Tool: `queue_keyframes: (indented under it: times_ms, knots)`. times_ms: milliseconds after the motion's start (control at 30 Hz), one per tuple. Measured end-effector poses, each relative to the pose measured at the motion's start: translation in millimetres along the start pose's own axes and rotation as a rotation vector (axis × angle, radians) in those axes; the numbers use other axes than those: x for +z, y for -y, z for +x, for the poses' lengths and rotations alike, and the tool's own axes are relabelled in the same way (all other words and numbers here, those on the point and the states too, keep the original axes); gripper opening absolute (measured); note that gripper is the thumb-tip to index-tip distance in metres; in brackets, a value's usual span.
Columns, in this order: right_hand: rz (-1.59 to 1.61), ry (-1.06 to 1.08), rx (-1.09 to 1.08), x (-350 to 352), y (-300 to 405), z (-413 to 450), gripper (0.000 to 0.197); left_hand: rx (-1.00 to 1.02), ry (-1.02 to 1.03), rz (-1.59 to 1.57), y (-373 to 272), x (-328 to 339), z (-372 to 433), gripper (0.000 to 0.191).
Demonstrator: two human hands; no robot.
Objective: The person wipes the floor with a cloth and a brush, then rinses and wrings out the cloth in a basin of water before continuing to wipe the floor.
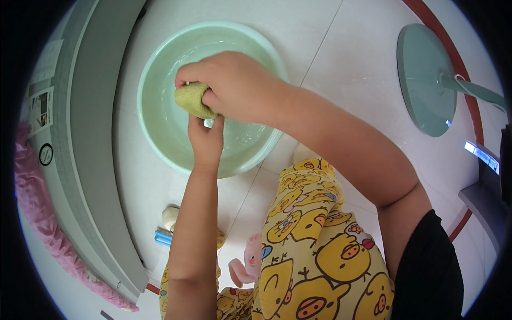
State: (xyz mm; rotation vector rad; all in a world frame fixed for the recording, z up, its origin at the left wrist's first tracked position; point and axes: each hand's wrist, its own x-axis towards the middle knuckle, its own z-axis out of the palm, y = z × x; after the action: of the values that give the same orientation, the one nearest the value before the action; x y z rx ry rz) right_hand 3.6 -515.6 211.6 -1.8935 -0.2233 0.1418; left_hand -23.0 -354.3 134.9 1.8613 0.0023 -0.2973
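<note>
A folded yellow-green cloth [191, 98] is held in both hands over a pale green plastic basin [150, 138] with clear water in it. My right hand [236, 86] grips the cloth from above, its thumb pressed into the folds. From below, my left hand [206, 142] pinches the cloth's lower end; a small gap shows between its thumb and fingers. Part of the cloth is hidden behind my right hand. The basin stands on the light tiled floor [304, 44], in front of my legs in yellow cartoon-print trousers [312, 248].
Along the left stands a long grey panel [100, 120], with pink fabric [44, 208] beside it. At the right is a round green stand base [426, 80] with a pole and a white cord. A blue brush [163, 237] and a pink plush item [251, 260] are near my legs.
</note>
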Motion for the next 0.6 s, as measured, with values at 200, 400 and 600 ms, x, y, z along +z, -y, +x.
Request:
queue_keyframes:
  times_ms: [200, 400, 600]
  knots:
    - [-0.199, -0.105, -0.089, -22, -1, 6, 0.025, -0.054, -0.04, 0.234, -19, -21, 6, 0.027]
    - [-0.414, -0.09, -0.095, -31, 0, -1, 0.026, -0.073, 0.029, 0.578, -32, -22, 8, 0.032]
    - [-0.52, -0.021, -0.013, -35, -3, -4, 0.026, -0.1, 0.043, 0.607, -27, -24, 10, 0.021]
